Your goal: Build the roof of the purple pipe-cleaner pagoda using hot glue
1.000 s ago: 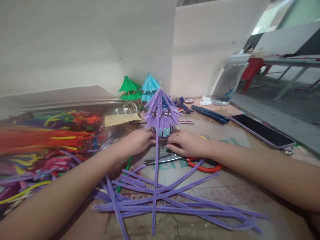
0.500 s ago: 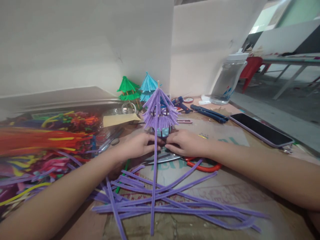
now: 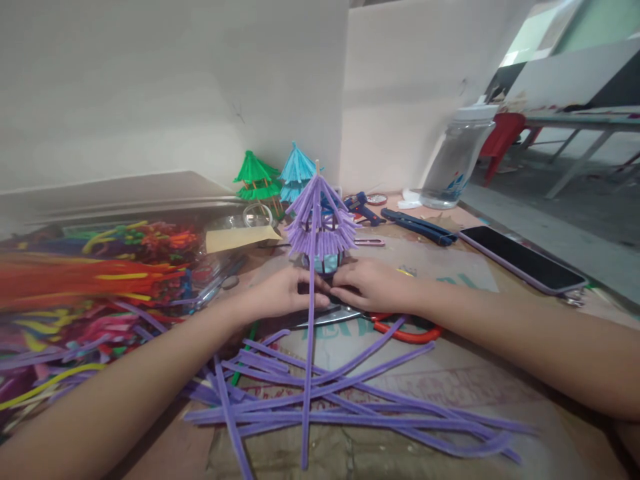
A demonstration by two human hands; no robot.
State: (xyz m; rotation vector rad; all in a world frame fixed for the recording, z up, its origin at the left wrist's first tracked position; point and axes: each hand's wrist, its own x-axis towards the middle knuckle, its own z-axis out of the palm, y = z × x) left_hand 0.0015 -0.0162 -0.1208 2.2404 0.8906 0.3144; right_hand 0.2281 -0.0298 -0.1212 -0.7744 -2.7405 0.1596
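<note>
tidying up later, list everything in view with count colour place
tiered model: 1, purple, centre
green model: 1, green, behind left
blue model: 1, light blue, behind
loose stems: several, purple, front
stem pile: many, mixed, left
paper strip: 1, cream, left
scissors: 1, red handles, centre
glue gun: 1, blue, back
cutter: 1, dark blue, right
phone: 1, black, right
bottle: 1, clear, back right
round rim: 1, clear, back
slim tool: 1, pink, centre
chair: 1, red, background
far table: 1, grey, background
tabletop: 1, brownish, underneath
left hand: 1, bare, centre
right hand: 1, bare, centre
</note>
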